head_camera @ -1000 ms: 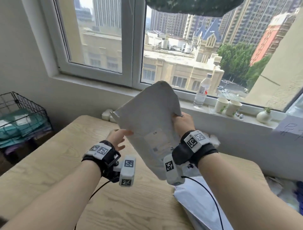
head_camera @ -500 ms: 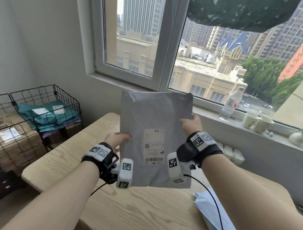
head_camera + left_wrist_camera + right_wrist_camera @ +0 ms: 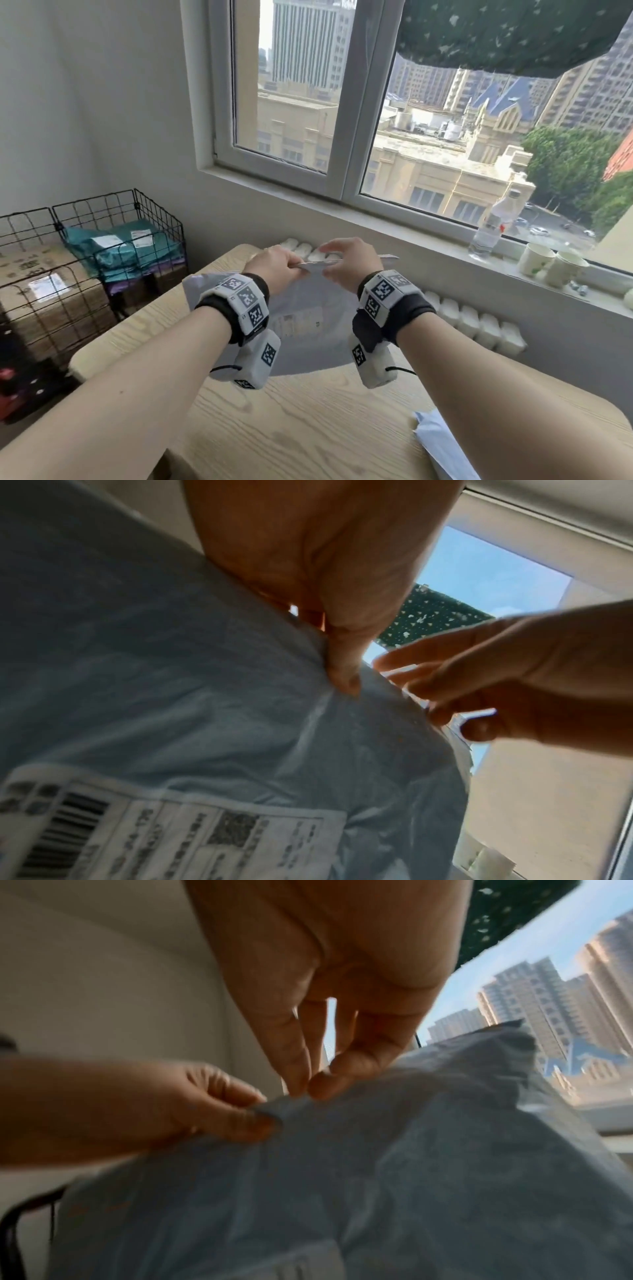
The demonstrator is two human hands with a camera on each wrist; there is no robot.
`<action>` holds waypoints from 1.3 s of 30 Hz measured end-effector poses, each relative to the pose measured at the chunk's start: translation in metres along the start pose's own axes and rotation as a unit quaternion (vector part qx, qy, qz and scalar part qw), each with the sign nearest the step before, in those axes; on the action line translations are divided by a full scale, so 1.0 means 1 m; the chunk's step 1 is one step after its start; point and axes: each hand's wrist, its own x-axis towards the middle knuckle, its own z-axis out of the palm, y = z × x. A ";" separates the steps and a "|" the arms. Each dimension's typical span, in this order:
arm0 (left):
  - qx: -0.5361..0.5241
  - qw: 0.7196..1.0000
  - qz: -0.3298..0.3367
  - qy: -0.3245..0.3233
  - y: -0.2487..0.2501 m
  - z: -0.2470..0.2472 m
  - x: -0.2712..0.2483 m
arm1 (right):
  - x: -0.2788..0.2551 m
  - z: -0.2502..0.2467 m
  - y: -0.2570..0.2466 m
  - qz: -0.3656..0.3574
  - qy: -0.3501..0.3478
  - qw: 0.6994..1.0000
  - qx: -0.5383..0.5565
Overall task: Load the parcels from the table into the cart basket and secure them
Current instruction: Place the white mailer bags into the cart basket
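Over the wooden table (image 3: 308, 428) a grey plastic mailer parcel (image 3: 308, 308) hangs tilted away from me, label side down. My left hand (image 3: 289, 269) pinches its far edge between thumb and fingers. Close beside it, my right hand (image 3: 330, 269) pinches the same edge. In the left wrist view the left thumb (image 3: 342, 669) presses into the parcel (image 3: 205, 696) above its barcode label (image 3: 171, 831). In the right wrist view the right fingertips (image 3: 298, 1080) nip the parcel (image 3: 377, 1177) edge. A black wire cart basket (image 3: 137, 212) at the left holds teal parcels (image 3: 120, 246).
A second wire basket (image 3: 51, 308) with cardboard boxes stands nearer left. A pale blue parcel (image 3: 442, 442) lies at the table's right front. The windowsill carries a water bottle (image 3: 489, 226) and paper cups (image 3: 534, 260). A row of small white packs (image 3: 479, 322) lines the wall.
The parcel has tipped from upright, label facing me, to nearly flat. Both hands have shifted from its sides to its far edge, close together. My view has swung left toward the baskets.
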 end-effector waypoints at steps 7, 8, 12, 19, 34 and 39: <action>0.126 0.990 0.052 0.044 0.019 -0.012 0.001 | -0.005 -0.005 0.005 0.012 -0.005 0.995 -0.104; 0.108 0.990 0.053 0.077 0.019 -0.012 -0.001 | -0.005 -0.003 0.004 0.009 0.012 0.995 -0.094; 0.002 0.959 0.053 0.280 0.002 -0.020 -0.012 | 0.000 0.005 0.006 0.039 0.055 0.998 0.000; -0.304 0.851 -0.258 0.342 -0.091 -0.052 -0.033 | 0.008 0.040 -0.018 0.172 0.083 0.934 0.302; -0.416 0.780 -0.397 0.247 -0.291 -0.150 -0.129 | 0.030 0.205 -0.157 0.247 -0.090 0.870 0.417; -0.401 0.771 -0.393 0.301 -0.329 -0.174 -0.139 | 0.046 0.241 -0.200 0.256 -0.137 0.862 0.416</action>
